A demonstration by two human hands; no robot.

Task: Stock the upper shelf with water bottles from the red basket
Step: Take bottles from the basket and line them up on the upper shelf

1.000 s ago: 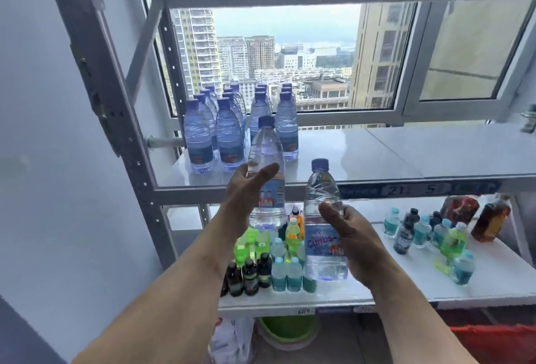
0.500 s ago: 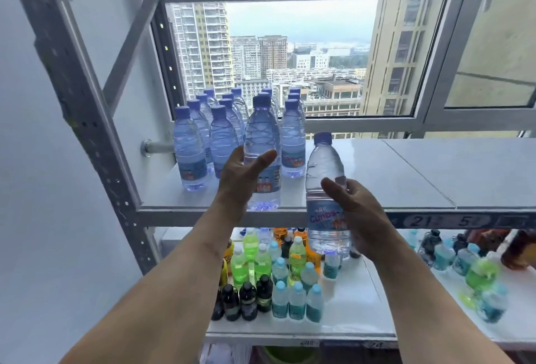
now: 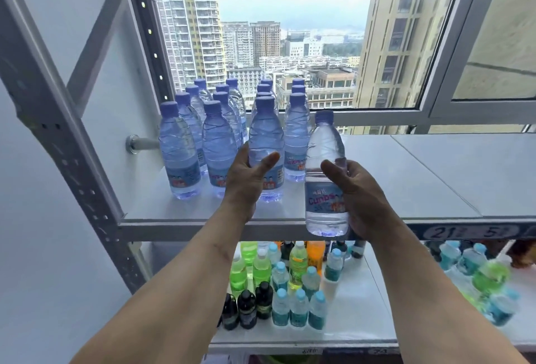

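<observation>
Both hands work at the upper shelf (image 3: 406,178) in my head view. My left hand (image 3: 246,178) curls round a water bottle (image 3: 266,143) whose base now rests on the shelf, where a second ago it hung in the air; I judge that one nearly placed. My right hand (image 3: 356,198) grips a second bottle (image 3: 326,178), risen since then but with its base still at the shelf's front edge. Clear, blue-capped, labelled, both stand upright by the stocked bottles (image 3: 203,131).

A shop stockroom: metal shelving (image 3: 66,143) with numbered price-tag strip (image 3: 464,231), rows of bottled drinks (image 3: 290,285), high-rise window (image 3: 290,44).
</observation>
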